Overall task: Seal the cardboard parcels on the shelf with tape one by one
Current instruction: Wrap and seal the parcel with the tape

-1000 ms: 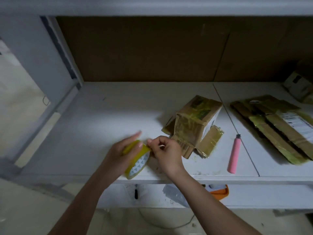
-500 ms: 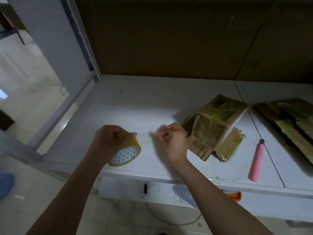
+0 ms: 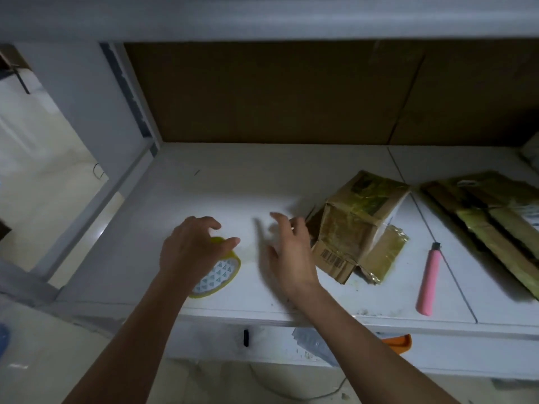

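The cardboard parcel (image 3: 361, 225) lay on the white shelf (image 3: 233, 182), right of centre, tipped on its side. Old yellowish tape covered several faces, and its flaps (image 3: 335, 262) at the near end stood open and splayed, one carrying a barcode. No fresh strip bridged those flaps, so this parcel was judged unsealed.

The tape roll (image 3: 220, 272), yellow with a patterned core, stood on edge and leaning on the shelf near the front lip, well left of the parcel. The left hand (image 3: 189, 252) covered its top, fingers curled over the rim; whether the grip actually closed on the roll or only rested there could not be told, as thumb and fingertips appeared spread clear of it.

The right hand (image 3: 288, 252) was blurred, fingers spread and relaxed, holding nothing visible, its fingertips just beside the parcel's left edge. A pulled tape end could not be made out between the hands.

A pink cutter (image 3: 428, 281) lay on the shelf right of the parcel, apart from it. Further right, a stack of flattened cardboard pieces (image 3: 490, 217) with old tape ran out of view.

Assessment: the sealing was at an early stage. Remaining: close the flaps, draw tape, lay it over the seam, cut, then repeat on further parcels.
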The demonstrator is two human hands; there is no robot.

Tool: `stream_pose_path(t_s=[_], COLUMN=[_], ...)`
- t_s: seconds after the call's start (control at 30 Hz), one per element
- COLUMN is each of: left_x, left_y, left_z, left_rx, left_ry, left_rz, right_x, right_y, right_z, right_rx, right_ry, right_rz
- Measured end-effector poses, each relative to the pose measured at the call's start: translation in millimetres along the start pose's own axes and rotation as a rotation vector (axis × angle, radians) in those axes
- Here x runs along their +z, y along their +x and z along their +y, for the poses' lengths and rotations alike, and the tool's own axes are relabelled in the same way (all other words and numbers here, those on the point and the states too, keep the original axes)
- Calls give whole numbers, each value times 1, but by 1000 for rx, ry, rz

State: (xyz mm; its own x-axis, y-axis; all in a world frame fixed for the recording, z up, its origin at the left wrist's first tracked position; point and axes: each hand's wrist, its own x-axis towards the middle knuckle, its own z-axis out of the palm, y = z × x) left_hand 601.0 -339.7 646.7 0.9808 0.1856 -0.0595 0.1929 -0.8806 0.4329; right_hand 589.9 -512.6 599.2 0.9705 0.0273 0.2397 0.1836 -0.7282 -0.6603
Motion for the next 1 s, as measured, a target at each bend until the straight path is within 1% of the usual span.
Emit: stream_pose_path(t_s=[0.07, 0.1, 0.17, 0.2, 0.23, 0.27, 0.33, 0.4, 0.47, 0.57, 0.67, 0.73, 0.8, 0.87, 0.93, 1.0], left_x=[0, 3, 14, 20, 27, 33, 45, 57, 72, 85, 92, 92, 91, 90, 91, 94], left_y=[2, 2, 5, 7, 9, 11, 12, 9, 4, -7, -16, -18, -16, -13, -12, -15], left_z=[11, 18, 38, 49, 62, 75, 103, 128, 140, 137, 124, 121, 120, 118, 116, 119], left_rx=[110, 192, 357, 423, 479, 518, 530, 495, 471, 446, 483, 489, 503, 530, 544, 562], left_ry=[113, 109, -25, -135, -250, -355, -525, -662, -676, -652, -627, -628, -619, -595, -606, -653], left_rz=[72, 117, 146, 114, 46, -41, -227, -394, -467, -496, -507, -510, -513, -518, -514, -456], right_x=[-20, -32, -60, -73, -85, -95, -108, -114, -120, -134, -140, -133, -123, -115, -112, -112], right_y=[-14, -20, -25, -24, -22, -19, -14, -14, -22, -34, -36, -33, -29, -26, -27, -29], right_z=[1, 3, 11, 16, 24, 33, 51, 70, 87, 107, 116, 114, 111, 113, 118, 124], right_rx=[-111, -166, -208, -176, -113, -31, 88, 78, 14, -35, -73, -55, -30, -41, -85, -127], right_ry=[-39, -53, -96, -131, -153, -151, -31, 144, 244, 318, 318, 323, 293, 271, 255, 230], right_rz=[195, 313, 499, 548, 562, 534, 349, 152, 67, 27, -3, 57, 159, 224, 226, 192])
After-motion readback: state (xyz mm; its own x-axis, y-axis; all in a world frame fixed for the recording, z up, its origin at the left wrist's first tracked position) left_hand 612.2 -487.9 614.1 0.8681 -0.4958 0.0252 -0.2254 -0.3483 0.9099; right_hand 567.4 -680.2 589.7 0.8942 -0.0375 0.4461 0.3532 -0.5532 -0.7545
